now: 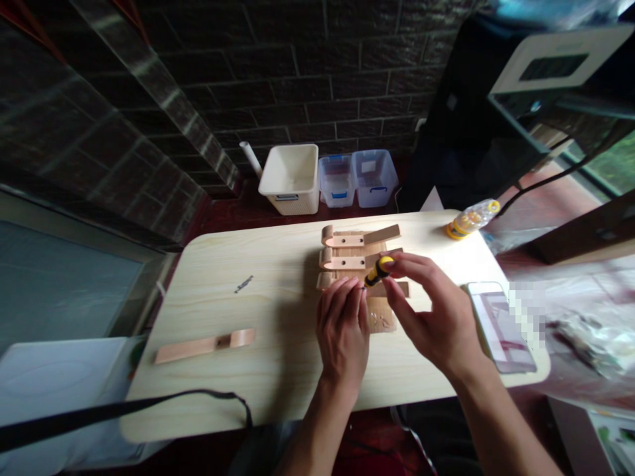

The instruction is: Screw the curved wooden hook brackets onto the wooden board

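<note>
My right hand point(429, 307) grips a small yellow-and-black screwdriver point(378, 270), its tip pointing down-left toward my left hand point(342, 324). The left fingers are pinched together at the screwdriver's tip, on something too small to make out. Both hands hover over a group of curved wooden pieces point(358, 239) lying side by side on the light wooden table point(278, 311). Small screws point(381, 320) lie on a wooden piece just under the hands.
A single curved wooden strip point(204, 346) lies at the table's front left, a dark screw or bit point(243, 284) beyond it. A yellow bag of parts point(471, 219) sits back right, a phone point(499, 325) at the right edge. Plastic bins point(292, 177) stand on the floor behind.
</note>
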`<action>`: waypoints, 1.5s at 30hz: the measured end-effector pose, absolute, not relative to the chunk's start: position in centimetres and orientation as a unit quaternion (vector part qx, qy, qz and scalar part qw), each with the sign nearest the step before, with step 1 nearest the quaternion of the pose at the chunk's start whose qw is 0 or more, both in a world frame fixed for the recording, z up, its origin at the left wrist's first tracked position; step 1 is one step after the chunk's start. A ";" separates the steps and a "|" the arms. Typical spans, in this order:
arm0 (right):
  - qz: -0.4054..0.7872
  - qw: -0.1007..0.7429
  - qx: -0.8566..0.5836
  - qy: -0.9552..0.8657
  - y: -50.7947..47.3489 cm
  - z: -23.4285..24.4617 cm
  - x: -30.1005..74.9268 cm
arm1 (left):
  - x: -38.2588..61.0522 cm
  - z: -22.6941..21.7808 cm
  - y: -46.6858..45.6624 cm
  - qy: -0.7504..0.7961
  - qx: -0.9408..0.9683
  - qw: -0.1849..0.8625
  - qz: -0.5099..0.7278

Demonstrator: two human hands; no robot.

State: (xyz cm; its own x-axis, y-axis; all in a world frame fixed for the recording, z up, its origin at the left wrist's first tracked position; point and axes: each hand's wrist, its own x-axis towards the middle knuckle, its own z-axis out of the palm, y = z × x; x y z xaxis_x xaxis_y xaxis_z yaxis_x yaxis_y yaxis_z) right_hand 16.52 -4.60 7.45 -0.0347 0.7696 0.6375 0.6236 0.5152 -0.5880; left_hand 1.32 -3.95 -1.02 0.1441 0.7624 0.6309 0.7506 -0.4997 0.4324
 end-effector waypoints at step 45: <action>0.123 0.481 -0.478 -0.725 -4.8 8.1 17.3 | 2.1 -1.1 -4.0 0.508 0.753 -0.017 0.418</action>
